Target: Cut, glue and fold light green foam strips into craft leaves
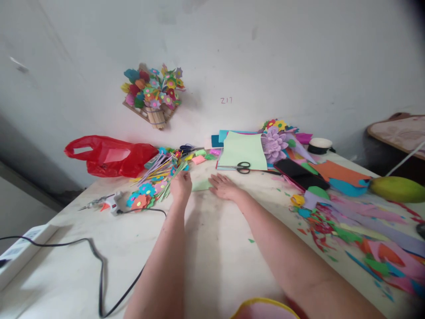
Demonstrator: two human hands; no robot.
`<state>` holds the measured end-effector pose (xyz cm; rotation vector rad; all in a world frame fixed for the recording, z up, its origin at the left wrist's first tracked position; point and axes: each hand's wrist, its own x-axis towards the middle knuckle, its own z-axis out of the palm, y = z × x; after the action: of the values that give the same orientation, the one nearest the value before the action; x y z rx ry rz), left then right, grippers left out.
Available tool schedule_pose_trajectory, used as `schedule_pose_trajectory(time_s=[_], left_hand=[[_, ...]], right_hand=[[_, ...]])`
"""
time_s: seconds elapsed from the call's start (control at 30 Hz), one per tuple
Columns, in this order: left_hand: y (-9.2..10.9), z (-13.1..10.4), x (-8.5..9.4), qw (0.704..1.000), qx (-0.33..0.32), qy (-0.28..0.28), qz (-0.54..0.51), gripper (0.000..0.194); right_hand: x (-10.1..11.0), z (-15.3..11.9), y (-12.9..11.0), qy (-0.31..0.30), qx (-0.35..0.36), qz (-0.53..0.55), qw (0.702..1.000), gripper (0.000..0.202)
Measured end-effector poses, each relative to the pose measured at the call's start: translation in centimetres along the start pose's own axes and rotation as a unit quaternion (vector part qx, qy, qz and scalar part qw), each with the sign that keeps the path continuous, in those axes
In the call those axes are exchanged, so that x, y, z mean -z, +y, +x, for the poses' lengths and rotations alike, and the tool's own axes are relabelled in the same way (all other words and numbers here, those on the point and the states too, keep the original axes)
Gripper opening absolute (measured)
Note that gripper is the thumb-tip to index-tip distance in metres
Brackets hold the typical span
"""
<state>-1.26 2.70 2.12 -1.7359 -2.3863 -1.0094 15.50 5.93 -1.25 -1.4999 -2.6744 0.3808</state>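
A small light green paper piece [201,185] lies on the table between my two hands. My right hand [223,186] rests flat on its right end with the fingers spread. At the paper's left end is my left hand [181,184], its fingers curled together; what they hold, if anything, is too small to make out. Green strips [164,191] lie just left of my left hand. Black-handled scissors [243,168] sit on a light green sheet [244,150] behind my right hand.
Paper flowers [142,197], a glue gun [114,204] with its black cord and a red plastic bag [113,156] are on the left. To the right lie a dark phone [300,174] and many colourful scraps [352,226]. A flower arrangement [154,93] hangs on the wall.
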Motion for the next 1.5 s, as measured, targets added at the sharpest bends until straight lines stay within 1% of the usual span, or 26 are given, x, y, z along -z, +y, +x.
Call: schedule_pose_trajectory(time_s=[0.07, 0.13, 0.17, 0.23, 0.37, 0.47, 0.57, 0.7, 0.8, 0.97, 1.13, 1.3, 1.5], left_hand=[[0.5, -0.4, -1.2, 0.995, -0.044, -0.056, -0.067, 0.027], [0.4, -0.7, -2.2, 0.988, -0.072, -0.110, -0.085, 0.021], [0.2, -0.8, -2.6, 0.985, -0.080, -0.129, -0.086, 0.018], [-0.2, -0.8, -3.1, 0.982, -0.088, -0.143, -0.092, 0.016], [-0.7, -0.5, -3.2, 0.981, -0.082, -0.147, -0.098, 0.016], [-0.7, -0.3, -3.2, 0.981, -0.077, -0.150, -0.093, 0.016], [-0.9, -0.1, -3.5, 0.982, -0.076, -0.151, -0.089, 0.017], [-1.0, 0.0, -3.7, 0.981, -0.076, -0.151, -0.093, 0.017], [-0.9, 0.0, -3.6, 0.981, -0.076, -0.152, -0.089, 0.016], [-0.7, -0.2, -3.4, 0.982, -0.091, -0.146, -0.077, 0.016], [-0.7, -0.4, -3.3, 0.984, -0.113, -0.130, -0.043, 0.016], [-0.7, -0.6, -3.1, 0.987, -0.108, -0.118, -0.015, 0.018], [-0.8, -0.5, -3.1, 0.988, -0.097, -0.123, -0.020, 0.018]], right_hand=[[0.0, 0.0, 0.0, 0.003, 0.003, 0.001, 1.000, 0.057], [0.1, -0.1, 0.0, 0.003, 0.006, 0.009, 1.000, 0.056], [0.2, -0.1, 0.1, 0.003, 0.009, 0.016, 1.000, 0.056], [0.4, -0.1, 0.4, 0.013, 0.021, 0.036, 0.999, 0.056], [1.0, -0.1, 1.5, 0.073, 0.054, 0.076, 0.993, 0.054], [1.6, -0.2, 2.3, 0.117, 0.066, 0.074, 0.988, 0.038], [2.7, -0.6, 2.2, 0.131, 0.076, 0.017, 0.988, 0.021], [3.9, -1.2, 0.9, 0.123, 0.087, -0.061, 0.987, 0.018], [4.0, -1.3, 0.0, 0.109, 0.092, -0.098, 0.985, 0.018], [3.7, -1.4, -0.5, 0.094, 0.094, -0.124, 0.983, 0.021], [4.0, -1.9, -0.9, 0.084, 0.101, -0.137, 0.982, 0.025], [4.0, -1.9, -1.2, 0.101, 0.121, -0.176, 0.972, 0.023], [3.8, -2.1, -1.1, 0.116, 0.143, -0.192, 0.964, 0.023]])
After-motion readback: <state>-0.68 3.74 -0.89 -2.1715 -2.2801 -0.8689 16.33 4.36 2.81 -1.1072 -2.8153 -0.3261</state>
